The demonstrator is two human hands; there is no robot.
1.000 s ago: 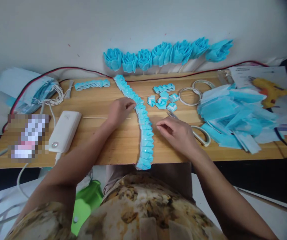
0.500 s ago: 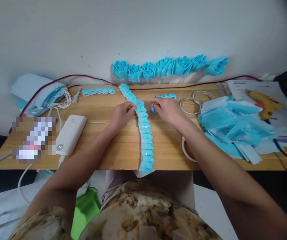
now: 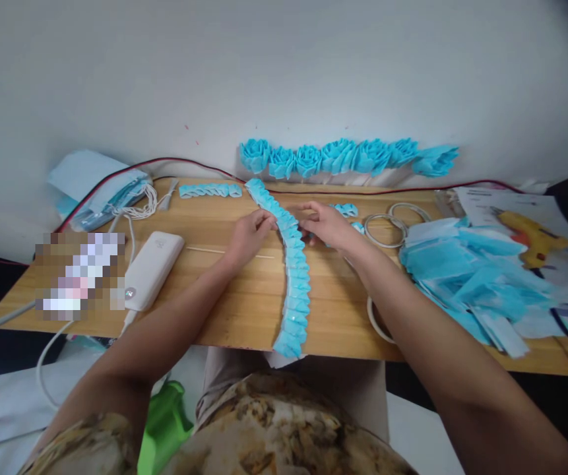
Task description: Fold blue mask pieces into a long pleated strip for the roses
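Note:
A long pleated blue strip (image 3: 296, 277) curves from the back of the wooden table to its front edge. My left hand (image 3: 250, 237) pinches at the strip's left edge, its fingers pressed together. Just right of the strip is my right hand (image 3: 324, 226), fingers bent and near the strip's upper half; what its fingertips hold, if anything, is too small to tell. Short folded blue pieces (image 3: 346, 210) lie behind and beside the right hand. A row of short folded pieces (image 3: 209, 190) rests at the back left. One thin stick (image 3: 204, 250) runs behind my left hand.
Blue fabric flowers (image 3: 342, 155) line the wall. At right are a heap of blue sheets (image 3: 466, 264), tape rings (image 3: 385, 229) and a paper with a yellow glue gun picture (image 3: 534, 237). A white power bank (image 3: 154, 270), a blurred-out phone (image 3: 83, 277) and cables are left.
My right hand has moved left, from a small folded piece to the long strip. My left hand stays at the strip's left edge. The whole view has shifted slightly.

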